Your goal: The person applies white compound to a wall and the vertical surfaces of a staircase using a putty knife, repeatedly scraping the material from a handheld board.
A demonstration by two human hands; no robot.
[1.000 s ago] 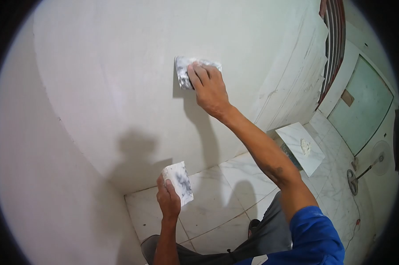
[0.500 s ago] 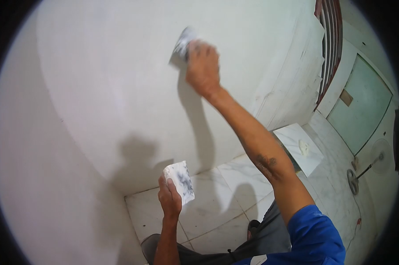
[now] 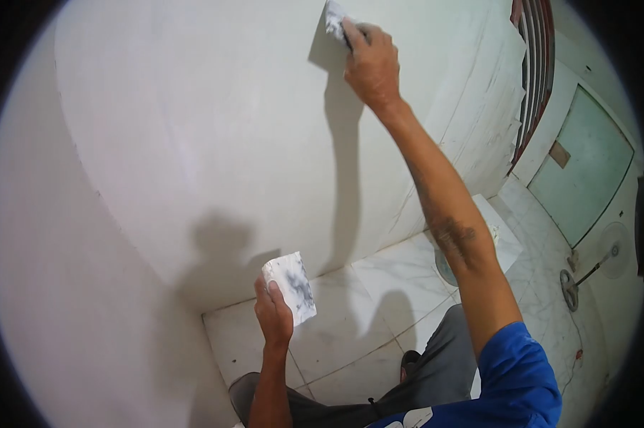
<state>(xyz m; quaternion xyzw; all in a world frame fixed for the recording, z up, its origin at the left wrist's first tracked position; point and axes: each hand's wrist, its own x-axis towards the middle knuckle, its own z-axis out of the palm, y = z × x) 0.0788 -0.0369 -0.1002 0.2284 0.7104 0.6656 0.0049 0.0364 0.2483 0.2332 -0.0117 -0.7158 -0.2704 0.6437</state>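
High on the white wall (image 3: 215,121), my right hand (image 3: 375,68) grips a putty knife (image 3: 335,23). Its whitened blade is at the wall surface and casts a shadow to the lower left; fingers hide the handle. Lower down, my left hand (image 3: 273,314) is closed around the left edge of a rectangular putty scraper (image 3: 293,289). White putty coats its face, with a dark grey smear in the middle. This scraper is held away from the wall, its face turned toward me.
Marble-look tiles (image 3: 336,357) cover the floor under my legs. Past my right forearm lies a loose tile (image 3: 504,235), partly hidden by the arm. Farther right are a standing fan (image 3: 614,250) with a trailing cord, a pale green door (image 3: 586,164) and a barred opening (image 3: 539,78).
My right hand and the putty knife have moved up and to the right along the wall. The left hand and its scraper have barely shifted.
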